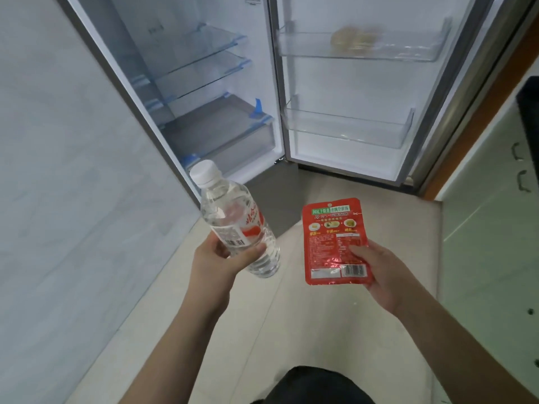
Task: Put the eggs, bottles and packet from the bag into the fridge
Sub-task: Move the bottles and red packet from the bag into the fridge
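My left hand point(217, 262) grips a clear water bottle point(233, 217) with a white cap and a red label, tilted with the cap toward the fridge. My right hand point(379, 275) holds a red packet point(335, 240) by its lower right corner, printed back side up. The fridge point(204, 83) stands open ahead, its glass shelves bare. Two pale eggs point(354, 39) rest in the upper door shelf point(364, 51). The lower door shelf point(347, 126) holds nothing. No bag is in view.
A pale marble-look wall point(58, 170) runs along the left. A light green cabinet point(495, 243) with dark handles stands at the right, beside the open fridge door. The beige tile floor point(291, 330) lies between me and the fridge. A drawer point(221, 132) sits at the fridge's bottom.
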{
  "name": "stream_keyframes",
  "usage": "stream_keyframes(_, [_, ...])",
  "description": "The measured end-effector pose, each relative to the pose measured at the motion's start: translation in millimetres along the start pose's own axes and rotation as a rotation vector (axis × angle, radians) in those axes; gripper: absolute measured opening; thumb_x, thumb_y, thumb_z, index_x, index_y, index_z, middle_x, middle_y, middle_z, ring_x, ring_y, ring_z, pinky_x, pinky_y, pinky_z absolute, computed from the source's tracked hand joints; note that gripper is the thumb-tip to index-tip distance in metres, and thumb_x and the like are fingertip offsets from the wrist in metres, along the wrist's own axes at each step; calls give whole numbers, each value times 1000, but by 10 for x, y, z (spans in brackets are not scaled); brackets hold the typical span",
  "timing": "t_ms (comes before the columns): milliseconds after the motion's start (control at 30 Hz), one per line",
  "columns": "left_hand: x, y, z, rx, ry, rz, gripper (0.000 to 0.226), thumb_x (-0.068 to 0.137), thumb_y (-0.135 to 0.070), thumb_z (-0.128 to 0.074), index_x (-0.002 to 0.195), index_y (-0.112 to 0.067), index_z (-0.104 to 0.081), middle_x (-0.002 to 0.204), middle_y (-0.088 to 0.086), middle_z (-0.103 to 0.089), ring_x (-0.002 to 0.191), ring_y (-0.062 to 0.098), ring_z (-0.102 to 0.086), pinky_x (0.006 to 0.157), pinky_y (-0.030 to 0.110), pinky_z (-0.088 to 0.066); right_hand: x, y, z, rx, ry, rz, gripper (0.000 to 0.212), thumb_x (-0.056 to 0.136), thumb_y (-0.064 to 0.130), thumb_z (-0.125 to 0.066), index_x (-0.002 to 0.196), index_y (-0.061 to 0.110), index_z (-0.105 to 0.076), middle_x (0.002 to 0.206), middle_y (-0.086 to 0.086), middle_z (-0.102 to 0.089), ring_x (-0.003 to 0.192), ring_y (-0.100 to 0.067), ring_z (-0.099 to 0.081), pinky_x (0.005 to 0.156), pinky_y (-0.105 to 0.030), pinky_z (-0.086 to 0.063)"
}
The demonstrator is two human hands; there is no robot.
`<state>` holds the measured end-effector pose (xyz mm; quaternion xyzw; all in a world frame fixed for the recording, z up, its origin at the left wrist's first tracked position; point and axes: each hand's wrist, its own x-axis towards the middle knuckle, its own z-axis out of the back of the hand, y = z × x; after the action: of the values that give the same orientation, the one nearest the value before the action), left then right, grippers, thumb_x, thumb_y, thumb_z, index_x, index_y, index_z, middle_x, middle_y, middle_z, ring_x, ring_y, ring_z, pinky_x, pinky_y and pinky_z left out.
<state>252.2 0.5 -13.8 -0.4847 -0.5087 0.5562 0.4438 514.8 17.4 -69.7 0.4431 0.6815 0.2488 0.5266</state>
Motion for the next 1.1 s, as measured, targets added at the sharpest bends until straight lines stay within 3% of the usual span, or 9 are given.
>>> stream_keyframes(267, [744,42,347,20,-117,-9,59,53,-26,-86,108,-12,-69,104,5,-75,99,23,-71,86,37,-53,889,248,-764,-49,58,-9,22,98,21,-52,118,18,-62,104,-5,-74,95,-27,-71,93,-46,-53])
stream_keyframes(500, [1582,-158,851,106,-140,-54,45,68,-4,-85,109,-13,-68,100,-3,-76,93,13,-72,84,32,-54,1535,619,-1349,-147,75,15,22,94,20,-56,115,16,-63,103,-4,-74,95,-25,-71,94,-46,-52])
stream_keyframes(667, [2053,-167,1019,104,-126,-57,47,64,-13,-86,108,-17,-68,100,-3,-76,93,13,-72,80,28,-53,1916,754,-1576,-74,99,22,25,94,12,-56,118,9,-60,106,-11,-73,95,-27,-71,84,-38,-54])
stream_keyframes(833, [2393,-130,1070,138,-128,-33,47,66,-14,-89,108,-19,-69,99,-6,-76,92,12,-72,77,25,-53,2289,909,-1665,-127,103,1,26,93,17,-57,119,12,-60,106,-10,-73,96,-29,-71,92,-45,-52])
stream_keyframes(1100, [3007,-85,920,147,-199,30,43,68,-10,-85,105,-22,-68,97,-7,-77,91,11,-72,71,19,-55,3085,1164,-1656,-128,199,-9,32,91,18,-59,123,14,-59,112,-12,-71,100,-32,-69,93,-49,-52])
